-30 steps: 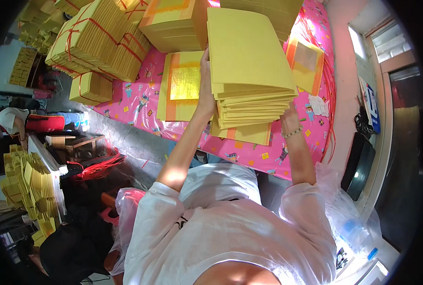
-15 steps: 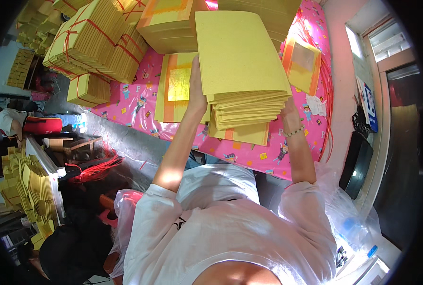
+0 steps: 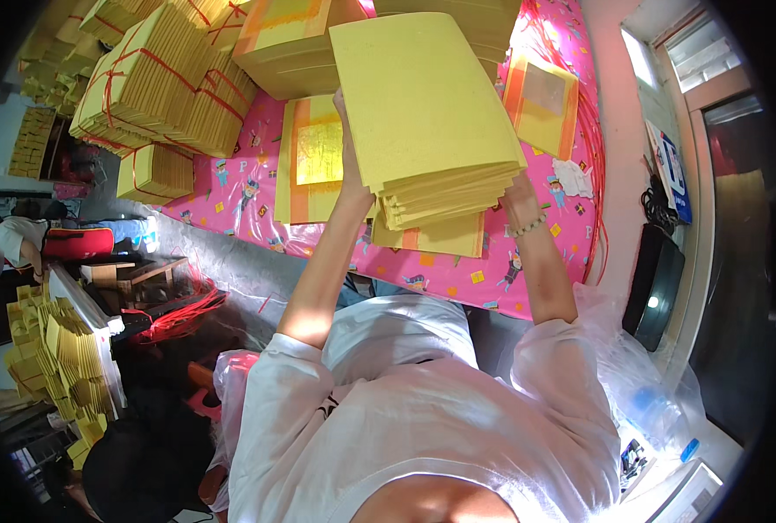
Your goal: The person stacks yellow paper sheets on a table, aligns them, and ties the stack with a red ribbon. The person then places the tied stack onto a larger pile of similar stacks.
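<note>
A thick stack of yellow paper sheets (image 3: pixel 427 105) is held up above the pink table, tilted, its layered lower edge uneven and facing me. My left hand (image 3: pixel 353 174) presses against its left side, with the fingers mostly hidden behind it. At the lower right corner my right hand (image 3: pixel 517 196) grips the same stack; those fingers are hidden too. Beneath it lies another yellow sheet with an orange band (image 3: pixel 449 241). Left of the stack is a yellow sheet with orange borders and a shiny gold square (image 3: pixel 320 155).
Tied yellow paper bundles (image 3: pixel 148 78) pile up at the far left of the pink patterned tablecloth (image 3: pixel 253 187). Tall stacks (image 3: pixel 292 61) stand behind. On the right are an orange-bordered sheet (image 3: pixel 541 109), red cords (image 3: pixel 595 166) and crumpled white paper (image 3: pixel 571 179). Another person (image 3: pixel 22 240) is at left.
The held stack has shifted slightly left and turned a little, and its lower layers look closer together. Both hands stay on it, and the whole view has shifted slightly.
</note>
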Available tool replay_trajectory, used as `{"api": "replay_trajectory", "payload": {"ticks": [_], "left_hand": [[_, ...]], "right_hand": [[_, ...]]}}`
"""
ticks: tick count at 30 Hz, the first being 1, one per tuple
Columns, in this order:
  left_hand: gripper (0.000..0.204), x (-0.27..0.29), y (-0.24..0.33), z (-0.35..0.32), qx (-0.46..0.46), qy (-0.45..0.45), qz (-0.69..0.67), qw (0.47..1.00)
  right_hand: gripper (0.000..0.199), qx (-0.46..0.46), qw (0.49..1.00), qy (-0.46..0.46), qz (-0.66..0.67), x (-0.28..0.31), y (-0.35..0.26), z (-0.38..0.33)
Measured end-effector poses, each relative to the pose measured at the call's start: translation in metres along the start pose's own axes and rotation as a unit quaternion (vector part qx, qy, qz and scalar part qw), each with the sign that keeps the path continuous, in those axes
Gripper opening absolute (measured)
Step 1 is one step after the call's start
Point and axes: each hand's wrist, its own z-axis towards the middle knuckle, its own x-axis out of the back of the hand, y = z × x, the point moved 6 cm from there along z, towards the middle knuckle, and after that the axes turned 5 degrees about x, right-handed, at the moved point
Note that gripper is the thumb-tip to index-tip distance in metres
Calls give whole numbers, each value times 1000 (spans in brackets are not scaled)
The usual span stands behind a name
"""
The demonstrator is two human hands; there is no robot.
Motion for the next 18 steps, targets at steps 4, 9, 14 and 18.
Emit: {"api": "replay_trajectory", "payload": {"ticks": [4,9,14,18], "left_hand": [[51,9,-9,13,70,16,-26,997],[77,13,-32,20,196,-39,-120,972],[78,18,-30,20,239,-71,-112,962],[76,21,-26,25,278,-120,-86,949]], "right_hand": [[62,-15,999,46,-18,-17,-14,-3],[71,55,983,92,-149,-45,-44,-28],[60,144,976,141,-88,-22,-51,-36],[42,287,858,334,-265,11,-58,-97]]}}
